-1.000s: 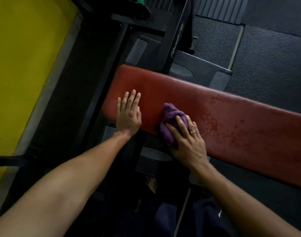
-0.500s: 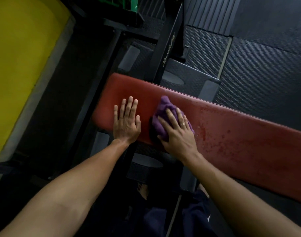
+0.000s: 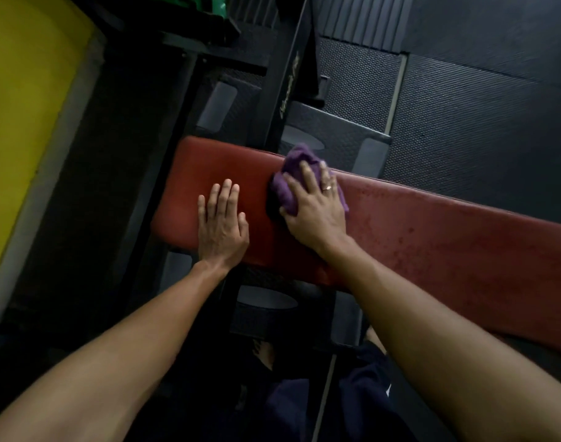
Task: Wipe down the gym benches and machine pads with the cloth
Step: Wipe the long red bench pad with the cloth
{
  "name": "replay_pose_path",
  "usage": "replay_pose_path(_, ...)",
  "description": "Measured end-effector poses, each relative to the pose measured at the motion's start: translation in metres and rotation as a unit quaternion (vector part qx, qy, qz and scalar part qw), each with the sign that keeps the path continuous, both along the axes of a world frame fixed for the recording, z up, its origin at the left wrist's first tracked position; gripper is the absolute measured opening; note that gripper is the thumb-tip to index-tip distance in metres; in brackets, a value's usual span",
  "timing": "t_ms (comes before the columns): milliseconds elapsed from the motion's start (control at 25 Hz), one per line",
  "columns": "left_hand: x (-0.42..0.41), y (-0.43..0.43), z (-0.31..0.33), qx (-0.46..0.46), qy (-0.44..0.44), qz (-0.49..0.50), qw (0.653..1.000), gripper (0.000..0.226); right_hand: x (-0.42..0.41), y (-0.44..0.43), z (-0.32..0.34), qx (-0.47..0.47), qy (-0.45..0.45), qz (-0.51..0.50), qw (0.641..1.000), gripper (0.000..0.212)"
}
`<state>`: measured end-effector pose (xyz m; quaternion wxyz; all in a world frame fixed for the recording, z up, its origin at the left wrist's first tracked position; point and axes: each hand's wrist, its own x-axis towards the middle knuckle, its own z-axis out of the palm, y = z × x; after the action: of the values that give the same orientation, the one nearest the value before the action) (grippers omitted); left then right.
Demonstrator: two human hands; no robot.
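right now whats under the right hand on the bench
A bunched purple cloth lies under the right hand, pressed onto the red bench pad. The pad beneath the cloth is covered and cannot be seen.

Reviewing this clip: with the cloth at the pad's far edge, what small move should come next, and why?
Probably sweep the right hand and purple cloth rightward along the red bench pad: that stretch looks speckled, while the left hand rests flat on the left end.

Left hand (image 3: 222, 224) flat, fingers straight; right hand (image 3: 314, 212) palm down, fingers spread; forearms extended
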<state>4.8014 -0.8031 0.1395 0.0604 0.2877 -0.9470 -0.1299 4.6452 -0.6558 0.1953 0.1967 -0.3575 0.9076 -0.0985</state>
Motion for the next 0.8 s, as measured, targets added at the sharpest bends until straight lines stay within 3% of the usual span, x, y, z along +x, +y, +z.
replay_pose_path(120, -0.016, 0.004, 0.006, 0.011, 0.006, -0.005, 1.000, 0.062, 0.025, 0.066, -0.005, -0.029, 0.052, 0.115, 0.992, 0.073)
replay_pose_path(200, -0.030, 0.008, 0.010, 0.019, 0.005, -0.035, 0.999, 0.062, 0.011, 0.108, -0.007, -0.003, 0.076, 0.123, 0.990, 0.075)
replay_pose_path(320, -0.052, 0.019, 0.011, 0.019, 0.017, -0.071, 0.997, 0.061, -0.023, 0.097, -0.002, 0.050, 0.081, 0.012, 0.995, 0.077)
replay_pose_path(440, -0.071, 0.030, 0.007, 0.020, 0.027, -0.078, 0.996, 0.061, -0.044, 0.021, -0.005, 0.066, 0.001, -0.101, 0.993, 0.076)
replay_pose_path(560, -0.080, 0.039, 0.003, 0.016, 0.039, -0.096, 0.994, 0.060, -0.047, 0.016, -0.006, 0.040, -0.014, -0.016, 0.999, 0.079)
replay_pose_path(680, -0.087, 0.053, 0.007, 0.031, 0.025, -0.094, 0.995, 0.059, -0.046, 0.094, -0.001, 0.019, 0.065, 0.098, 0.993, 0.080)
replay_pose_path(800, -0.093, 0.066, 0.005, 0.024, -0.011, -0.095, 0.995, 0.060, -0.077, 0.149, 0.006, 0.087, 0.055, 0.071, 0.992, 0.091)
